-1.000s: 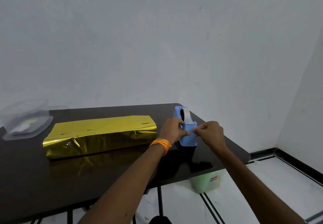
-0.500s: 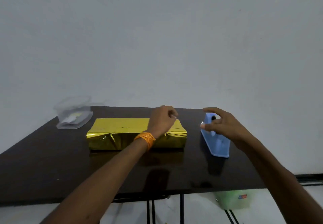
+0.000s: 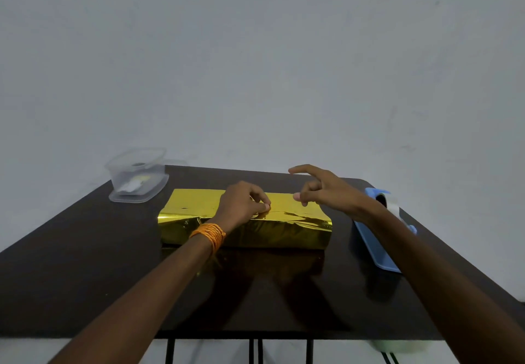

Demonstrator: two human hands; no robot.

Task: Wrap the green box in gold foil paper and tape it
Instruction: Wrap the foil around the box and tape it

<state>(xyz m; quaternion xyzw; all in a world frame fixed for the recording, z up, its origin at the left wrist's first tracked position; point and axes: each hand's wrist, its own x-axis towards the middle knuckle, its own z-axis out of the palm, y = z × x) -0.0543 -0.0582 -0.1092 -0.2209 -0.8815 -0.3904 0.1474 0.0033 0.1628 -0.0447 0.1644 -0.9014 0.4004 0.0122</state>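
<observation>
Both hands had left the tape dispenser [image 3: 377, 238] and moved to the foil-wrapped box [image 3: 298, 230], which lay mid-worktop [image 3: 85, 264]. The left hand [image 3: 241, 207] sat on the top seam, its grip pinched on the foil (any tape strip was too small to tell). The right hand [image 3: 321, 190] hovered above the box, grip apart. Taping had probably begun. A plastic container [image 3: 136, 176] stood far left, well apart from the seam.
</observation>
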